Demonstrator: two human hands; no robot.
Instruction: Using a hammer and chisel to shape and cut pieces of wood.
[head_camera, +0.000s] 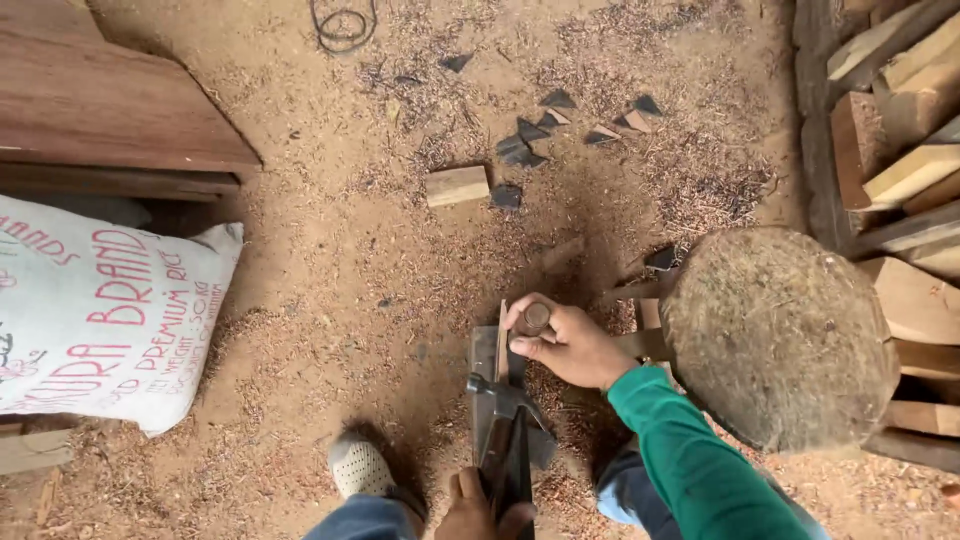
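Nearest, at the bottom edge, the left hand (478, 510) is closed around the dark handle of a hammer (505, 425), fingers wrapped tight; the tool runs away from the person, its metal head sitting over a flat grey metal block (486, 358) on the ground. A shoe (358, 466) with a perforated white toe is planted just left of that hand, jeans at both knees. Just past the hammer head, the right hand (565, 343), green sleeve (690, 460) behind it, pinches a thin wood strip (502, 335) standing on edge, thumb and fingers closed on it, touching the block's far end; a small round brownish piece (537, 317) is also held between the fingertips, what it is can't be told. So the strip is ahead of the hammer grip and right under the right fingers. Right of the hand, a big round log stump (780, 335), cut face up, with lumber offcuts (905, 150) stacked behind it. Left, a white printed sack (100, 315) under a reddish board (100, 100). Farther out on the sawdust floor (320, 270): a small pale wood block (457, 185), scattered dark triangular chips (560, 125), and a coil of wire (342, 25) at the top.
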